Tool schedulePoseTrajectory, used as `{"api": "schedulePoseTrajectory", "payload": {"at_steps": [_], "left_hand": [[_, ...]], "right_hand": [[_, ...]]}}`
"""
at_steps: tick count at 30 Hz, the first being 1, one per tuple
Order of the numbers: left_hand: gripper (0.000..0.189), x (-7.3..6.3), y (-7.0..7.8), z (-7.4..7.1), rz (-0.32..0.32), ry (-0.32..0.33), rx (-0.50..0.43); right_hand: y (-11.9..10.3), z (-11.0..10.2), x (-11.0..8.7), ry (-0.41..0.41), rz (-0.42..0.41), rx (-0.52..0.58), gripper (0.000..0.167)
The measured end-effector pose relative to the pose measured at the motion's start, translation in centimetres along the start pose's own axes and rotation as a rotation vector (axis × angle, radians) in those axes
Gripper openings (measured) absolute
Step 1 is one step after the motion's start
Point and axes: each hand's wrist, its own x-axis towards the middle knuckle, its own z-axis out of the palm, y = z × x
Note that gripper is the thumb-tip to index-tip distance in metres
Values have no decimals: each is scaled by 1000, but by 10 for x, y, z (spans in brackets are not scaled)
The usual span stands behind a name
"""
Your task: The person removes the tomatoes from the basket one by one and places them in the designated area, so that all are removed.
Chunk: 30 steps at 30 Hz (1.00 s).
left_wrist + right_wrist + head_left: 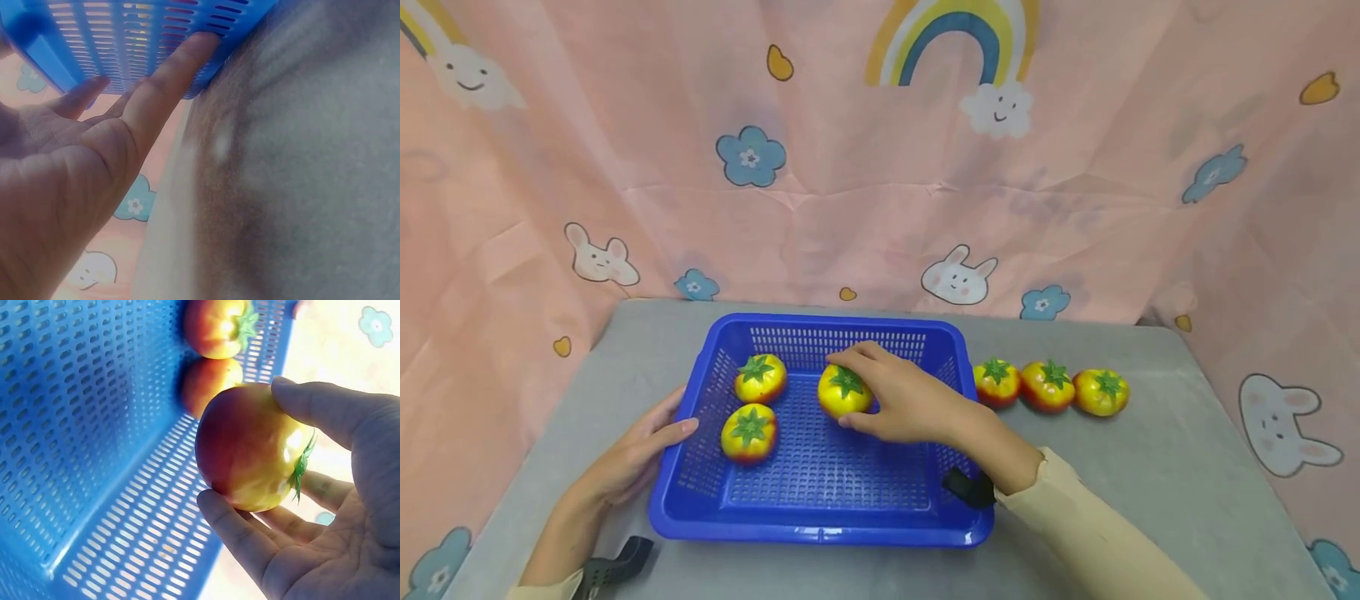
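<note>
A blue plastic basket (pixel 820 535) with slotted walls sits on the table. My left hand (pixel 638 450) holds its left side, the thumb over the rim and the fingers along the outer wall (pixel 119 37). Inside the basket, my right hand (pixel 898 396) grips a yellow-red tomato (pixel 842 393) with a green star-shaped top. The right wrist view shows thumb and fingers around this tomato (pixel 250 450), above the basket floor. Two similar tomatoes lie at the basket's left side, one farther back (pixel 760 382) and one nearer (pixel 748 435).
Three more tomatoes stand in a row right of the basket: a left one (pixel 997 385), a middle one (pixel 1048 387) and a right one (pixel 1101 393). The grey table (pixel 1165 467) ends at a pink patterned cloth (pixel 850 233) behind and at both sides.
</note>
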Motion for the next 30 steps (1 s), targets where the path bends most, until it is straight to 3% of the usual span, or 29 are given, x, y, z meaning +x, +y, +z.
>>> {"api": "schedulePoseTrajectory", "payload": {"at_steps": [9,19,30], "left_hand": [[73,1,0,0,-34,26,-12],[72,-1,1,0,-31,37,5],[71,-1,1,2,-14,30,15]], "right_hand": [[4,-11,-25,75,-2,-30,72],[2,-20,-43,165,-76,-80,74],[11,-18,-63,253,-61,14,79]]}}
